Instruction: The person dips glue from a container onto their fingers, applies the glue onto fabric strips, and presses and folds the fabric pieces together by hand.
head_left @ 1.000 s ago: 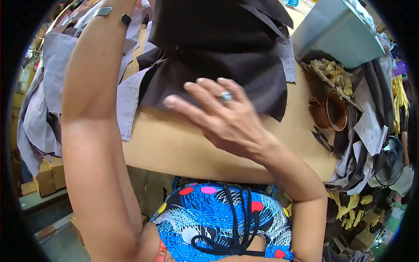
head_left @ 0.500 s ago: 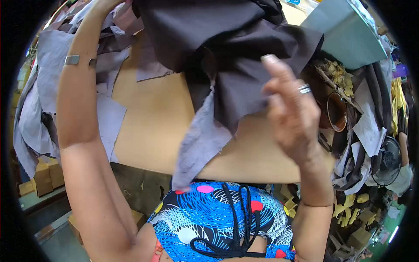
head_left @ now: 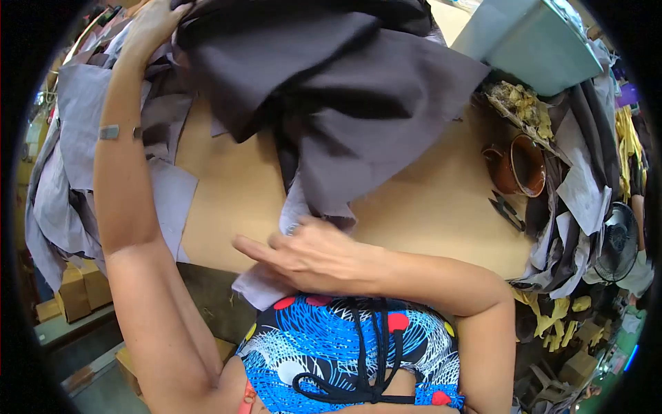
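Dark brown sheet material (head_left: 386, 90) lies bunched and folded over the tan tabletop (head_left: 427, 221). Its pale grey-lilac strip (head_left: 258, 286) hangs over the table's front edge. At the upper left my left hand (head_left: 155, 24) is closed on the dark material near its far left corner. My right hand (head_left: 310, 259), wearing a ring, lies over the pale strip close to my body. Its index finger points left and the other fingers are curled; whether they grip the strip is hidden.
Right of the material are a brown mug (head_left: 520, 165), black snips (head_left: 507, 210), a dry tangled clump (head_left: 524, 110) and a grey-blue bin (head_left: 531, 48). Grey pieces (head_left: 83, 124) drape over the left side. A black fan (head_left: 616, 245) stands at far right.
My right hand has come down and left from beside the mug to the pale strip. My left hand has pulled the dark material leftward, and its folds have shifted.
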Demonstrator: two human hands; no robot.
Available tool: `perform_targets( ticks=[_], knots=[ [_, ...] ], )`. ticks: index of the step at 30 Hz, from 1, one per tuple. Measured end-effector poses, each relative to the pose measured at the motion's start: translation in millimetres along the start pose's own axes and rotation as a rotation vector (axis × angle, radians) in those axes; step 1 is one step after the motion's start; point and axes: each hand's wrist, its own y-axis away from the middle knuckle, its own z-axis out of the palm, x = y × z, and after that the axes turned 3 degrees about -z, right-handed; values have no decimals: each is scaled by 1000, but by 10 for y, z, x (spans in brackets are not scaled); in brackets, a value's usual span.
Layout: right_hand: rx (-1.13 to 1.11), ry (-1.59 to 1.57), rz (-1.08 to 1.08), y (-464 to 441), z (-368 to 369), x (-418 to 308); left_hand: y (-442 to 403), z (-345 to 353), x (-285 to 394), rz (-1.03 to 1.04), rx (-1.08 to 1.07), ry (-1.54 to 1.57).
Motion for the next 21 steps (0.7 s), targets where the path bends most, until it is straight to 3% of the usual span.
perform_targets(
  ticks=[2,4,6,8,9,10,11,12,14,16,17,21],
  knots=[
    [-42,-148,20,256,-364,17,40,-29,-137,-15,86,-50],
    [323,-242,-26,558,-616,80,122,-55,-207,-34,169,-92],
    [365,-532,94,835,-903,128,454,-202,119,162,-111,642],
    [519,-678,183,986,-953,115,764,-268,427,788,-547,976],
    [608,-665,224,1023,-925,88,915,-274,651,922,-754,1057],
    [696,-651,265,1060,-898,62,1155,-222,853,744,-1010,1232],
    [713,-704,290,1087,-926,30,1290,-81,974,929,-965,1158],
    [731,-757,314,1115,-968,-3,1429,-74,1069,1048,-778,905],
    [767,-864,362,1187,-1050,-64,1523,3,1221,1089,-760,587],
    [738,-814,406,1278,-1099,-57,1549,21,1212,978,-574,281],
    [691,-715,428,1331,-1126,-14,1529,50,1192,894,-564,273],
    [798,-1045,378,1424,-1036,85,1482,-130,1200,909,-454,471]
  ],
)
